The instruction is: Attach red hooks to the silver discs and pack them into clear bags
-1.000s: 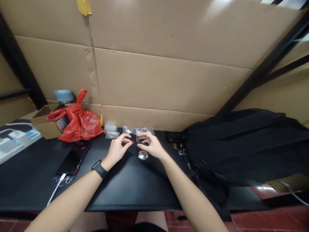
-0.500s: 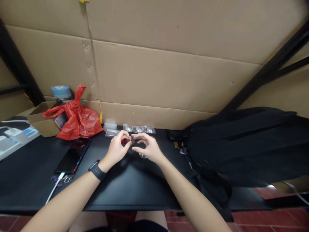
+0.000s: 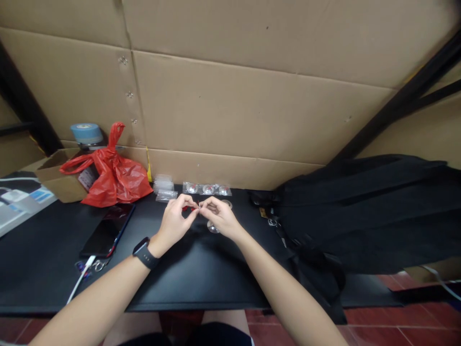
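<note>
Above the black desk, my left hand (image 3: 177, 214) and my right hand (image 3: 221, 218) meet, their thumbs and fingertips pinched together. Between them is a small thin disc (image 3: 199, 207), seen nearly edge-on; its kind is too small to make out. A shiny round piece (image 3: 213, 227) lies on the desk just below my right hand, partly covered by it. Another round, pale-rimmed piece (image 3: 228, 204) shows behind that hand. Some small red pieces (image 3: 186, 208) are partly hidden behind my left fingers.
Clear plastic packets (image 3: 163, 185) and three bagged round silvery parts (image 3: 208, 189) lie along the cardboard wall (image 3: 223, 115). Leftward are a red plastic bag (image 3: 117, 178), an open carton (image 3: 61, 180), a phone (image 3: 107, 230) on a cable and a power strip (image 3: 25, 204). A black backpack (image 3: 370, 216) fills the right.
My right fingers have closed inward onto the disc, which was at my left fingertips with my right hand more open around it. The view has shifted slightly.
</note>
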The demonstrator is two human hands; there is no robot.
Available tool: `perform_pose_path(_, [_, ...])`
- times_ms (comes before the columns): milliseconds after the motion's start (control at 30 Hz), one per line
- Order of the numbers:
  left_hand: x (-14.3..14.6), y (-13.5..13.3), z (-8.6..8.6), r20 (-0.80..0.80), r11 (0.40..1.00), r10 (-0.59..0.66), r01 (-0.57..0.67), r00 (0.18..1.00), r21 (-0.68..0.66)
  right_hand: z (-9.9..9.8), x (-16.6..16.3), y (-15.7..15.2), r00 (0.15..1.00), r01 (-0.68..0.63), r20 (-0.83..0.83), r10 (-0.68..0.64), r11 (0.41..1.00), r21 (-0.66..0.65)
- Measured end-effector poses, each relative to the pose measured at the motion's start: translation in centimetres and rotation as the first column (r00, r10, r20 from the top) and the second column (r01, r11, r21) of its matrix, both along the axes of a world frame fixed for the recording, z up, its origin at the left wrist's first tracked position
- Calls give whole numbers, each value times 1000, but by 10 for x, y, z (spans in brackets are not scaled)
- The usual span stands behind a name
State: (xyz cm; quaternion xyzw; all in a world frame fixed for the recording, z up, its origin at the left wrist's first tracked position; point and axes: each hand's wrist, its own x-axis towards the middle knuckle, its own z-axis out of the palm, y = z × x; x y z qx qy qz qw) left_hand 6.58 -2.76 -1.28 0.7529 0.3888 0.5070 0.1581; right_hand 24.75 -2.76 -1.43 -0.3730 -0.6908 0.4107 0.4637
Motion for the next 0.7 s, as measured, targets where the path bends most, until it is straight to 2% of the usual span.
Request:
perform_pose_path(133, [2,0,-2,7,1000,3,-3,1000,31,2,5,2,978,-12,205,-20,988,155])
perform_pose_path(333, [1,1,2,7,999,-10,9,1000,36,6,7,1,946,14,310,-97,965,261])
perform_pose_path(433, [1,2,2,-97,997,-67,71,993,31,9,9,0,925,30,353,-144,951,308])
perform_pose_path(567, [2,3,-4,-295,992,-124,126,947,-13,11,14,1,921,24,362,-141,951,308])
perform_pose_path(700, [3,4,-10,-345,994,-110,110,932,-20,13,18,3,901,-12,417,-118,956,295])
